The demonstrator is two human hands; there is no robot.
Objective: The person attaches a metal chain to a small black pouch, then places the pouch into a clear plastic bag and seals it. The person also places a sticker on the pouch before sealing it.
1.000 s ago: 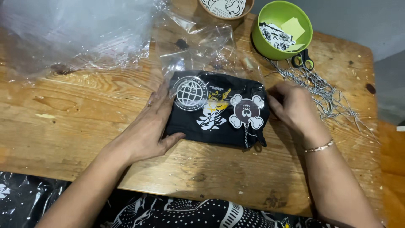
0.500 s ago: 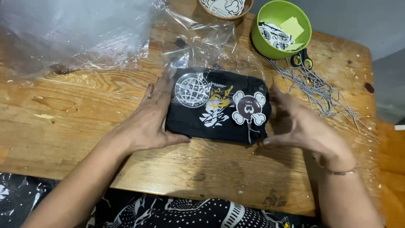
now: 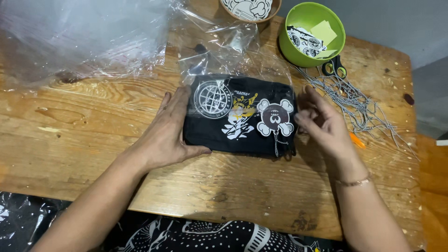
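Note:
A folded black cloth lies on the wooden table, partly inside a clear plastic bag. A round globe sticker, a yellow and white print and a skull-and-bones sticker with a small chain sit on it. My left hand presses flat against the cloth's left edge, thumb along its near side. My right hand is at the cloth's right edge, fingers bent around the bag's end.
A green bowl with stickers and yellow paper stands at the back right, black-handled scissors and several metal chains beside it. A brown bowl is at the back. Loose clear plastic covers the back left.
My right hand swung out to the right, then came back to the cloth's right edge. The cloth shifted a little farther into the bag. My left hand stayed on the left edge.

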